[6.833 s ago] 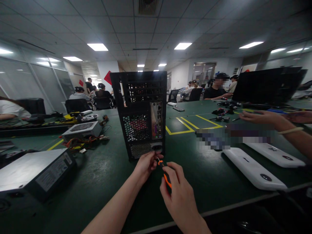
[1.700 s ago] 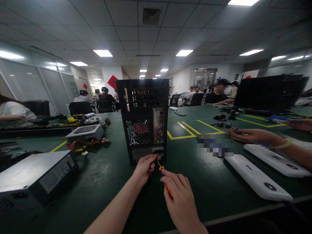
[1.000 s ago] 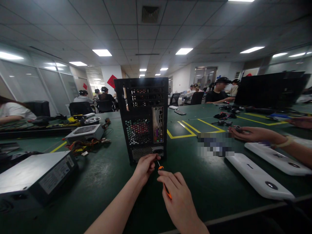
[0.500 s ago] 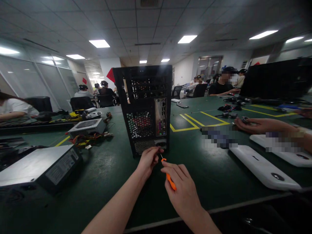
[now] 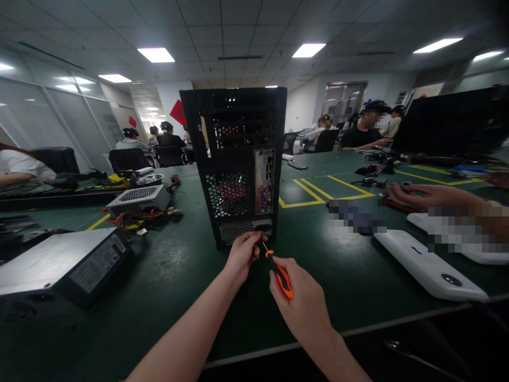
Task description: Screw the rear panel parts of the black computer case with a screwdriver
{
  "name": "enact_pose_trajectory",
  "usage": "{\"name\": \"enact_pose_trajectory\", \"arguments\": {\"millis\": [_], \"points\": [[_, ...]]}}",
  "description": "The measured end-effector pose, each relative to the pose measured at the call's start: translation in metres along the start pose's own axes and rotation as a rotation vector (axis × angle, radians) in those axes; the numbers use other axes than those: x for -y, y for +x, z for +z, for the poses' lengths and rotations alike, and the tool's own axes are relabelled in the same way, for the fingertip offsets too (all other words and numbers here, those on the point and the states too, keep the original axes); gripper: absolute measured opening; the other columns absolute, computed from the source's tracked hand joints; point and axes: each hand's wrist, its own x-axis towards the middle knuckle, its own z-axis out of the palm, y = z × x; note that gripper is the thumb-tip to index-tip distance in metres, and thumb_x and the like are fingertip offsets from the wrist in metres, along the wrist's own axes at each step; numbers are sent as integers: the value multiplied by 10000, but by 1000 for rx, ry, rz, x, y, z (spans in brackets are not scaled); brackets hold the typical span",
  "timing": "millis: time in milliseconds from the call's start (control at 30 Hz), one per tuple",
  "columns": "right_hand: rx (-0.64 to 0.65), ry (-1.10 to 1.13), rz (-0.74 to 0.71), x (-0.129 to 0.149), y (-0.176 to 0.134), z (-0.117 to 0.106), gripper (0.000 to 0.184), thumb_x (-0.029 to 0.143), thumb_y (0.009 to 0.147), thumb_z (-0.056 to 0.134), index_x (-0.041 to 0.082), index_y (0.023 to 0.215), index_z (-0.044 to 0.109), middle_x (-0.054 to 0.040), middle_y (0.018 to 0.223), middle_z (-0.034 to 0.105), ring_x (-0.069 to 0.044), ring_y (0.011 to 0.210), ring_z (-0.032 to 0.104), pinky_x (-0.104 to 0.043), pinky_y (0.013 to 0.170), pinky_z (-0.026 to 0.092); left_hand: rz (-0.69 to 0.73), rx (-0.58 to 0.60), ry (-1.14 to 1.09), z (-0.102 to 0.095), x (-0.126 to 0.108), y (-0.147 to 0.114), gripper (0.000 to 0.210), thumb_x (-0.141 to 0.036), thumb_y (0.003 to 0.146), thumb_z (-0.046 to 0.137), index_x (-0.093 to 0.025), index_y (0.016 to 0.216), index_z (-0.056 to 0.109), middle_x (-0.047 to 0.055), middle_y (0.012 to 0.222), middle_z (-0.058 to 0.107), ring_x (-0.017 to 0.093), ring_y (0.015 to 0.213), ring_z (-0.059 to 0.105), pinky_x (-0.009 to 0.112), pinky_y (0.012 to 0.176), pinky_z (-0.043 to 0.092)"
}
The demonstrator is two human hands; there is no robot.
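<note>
A black computer case (image 5: 234, 159) stands upright on the green table, its rear panel facing me. My left hand (image 5: 243, 255) is at the lower right of that panel, fingers pinched near the power supply (image 5: 234, 231); whatever lies between the fingertips is too small to make out. In my right hand (image 5: 301, 292) is an orange and black screwdriver (image 5: 283, 280), held by the handle. Its thin shaft points up and left, with the tip beside my left fingertips. Whether the tip touches anything, I cannot tell.
Two loose power supplies, a large one (image 5: 63, 265) and a smaller one (image 5: 139, 199) with cables, lie left. White devices (image 5: 429, 265) sit right, near another person's hand (image 5: 437, 196). A black monitor (image 5: 449, 122) stands behind them. The table's front edge (image 5: 358, 330) runs close to me.
The view has tilted down and come slightly closer to the case. My right hand's fingers have shifted on the screwdriver, so more of its handle shows. My left hand stays at the panel.
</note>
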Motion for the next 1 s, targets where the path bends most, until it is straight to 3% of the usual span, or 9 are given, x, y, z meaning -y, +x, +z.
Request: {"name": "enact_pose_trajectory", "arguments": {"millis": [133, 233, 367, 433, 667, 900, 1000], "points": [[-15, -44, -92, -1, 2, 2, 201, 122, 735, 424, 176, 905, 517, -38, 773, 554, -169, 716, 519, -307, 652, 404, -17, -3, 0, -1, 1, 1, 179, -262, 662, 555, -113, 759, 550, 48, 746, 607, 3, 354, 340, 163, 340, 177], [4, -42, -91, 1, 4, 1, 179, 152, 745, 433, 185, 895, 524, -36, 788, 549, -170, 737, 516, -310, 670, 396, -23, -9, 7, -1, 0, 1, 171, -251, 667, 543, -114, 770, 548, 49, 764, 608, 3, 359, 347, 158, 340, 181], [36, -7, 77, 4, 4, -2, 278, 341, 790, 433, 161, 1001, 446, -24, 744, 560, -160, 662, 537, -285, 600, 407, -13, -7, 19, 1, -2, -1, 157, -250, 669, 536, -117, 751, 552, 41, 766, 602, -1, 359, 341, 156, 337, 172], [52, 10, 129, 4, 3, -2, 248, 343, 807, 404, 162, 973, 439, -8, 690, 553, -146, 602, 531, -268, 559, 399, -23, -7, 23, 0, -3, -1, 158, -246, 669, 534, -118, 761, 553, 41, 762, 602, -1, 358, 340, 155, 338, 171], [-9, -48, -69, 1, 2, -1, 115, 186, 754, 444, 182, 855, 497, -31, 771, 557, -163, 710, 527, -301, 649, 386, -28, 6, 40, -1, -3, -1, 175, -256, 673, 535, -115, 775, 545, 53, 763, 608, 9, 364, 364, 158, 344, 184], [44, 67, 145, 2, 1, -4, 274, 370, 799, 422, 168, 984, 421, 9, 659, 544, -138, 574, 529, -252, 525, 392, -29, 13, 30, 0, -5, -2, 173, -262, 660, 552, -116, 751, 546, 48, 771, 604, 2, 369, 352, 156, 352, 185], [11, 20, 30, -1, 1, -3, 143, 263, 793, 427, 181, 897, 481, -16, 733, 553, -145, 635, 527, -277, 592, 398, -49, 12, 41, 0, -5, -1, 189, -270, 660, 549, -115, 769, 552, 52, 786, 604, 1, 367, 351, 155, 349, 179]]}}
